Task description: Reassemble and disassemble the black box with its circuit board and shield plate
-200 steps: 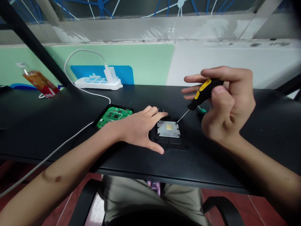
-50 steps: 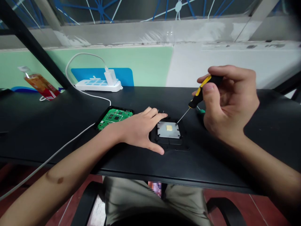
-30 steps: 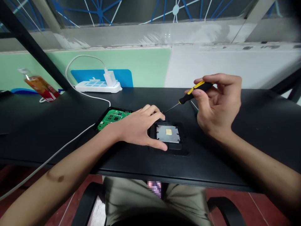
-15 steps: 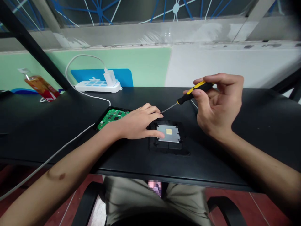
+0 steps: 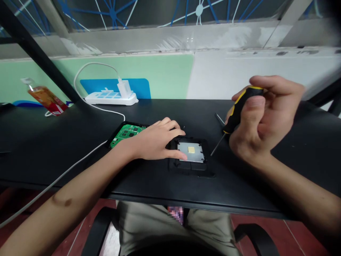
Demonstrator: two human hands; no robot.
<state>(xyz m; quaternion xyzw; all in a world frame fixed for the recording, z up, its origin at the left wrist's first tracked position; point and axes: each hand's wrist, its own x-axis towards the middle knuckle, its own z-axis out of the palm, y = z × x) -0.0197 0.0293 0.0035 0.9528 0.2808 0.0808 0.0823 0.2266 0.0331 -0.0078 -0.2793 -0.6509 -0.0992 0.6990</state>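
The black housing [image 5: 190, 161] with its metal plate [image 5: 191, 156] lies on the worktop [image 5: 80, 149]. We press it flat with the open left hand [image 5: 157, 142]; the right hand [image 5: 262, 119], closed around the screwdriver [image 5: 237, 113], keeps the tip square beside the plate's right edge.

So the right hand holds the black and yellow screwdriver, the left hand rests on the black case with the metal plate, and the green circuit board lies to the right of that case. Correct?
Not quite. In the head view the green circuit board lies to the left of the black case, behind the left hand. The rest holds: the right hand grips the screwdriver, and the left hand rests on the case beside the metal plate.
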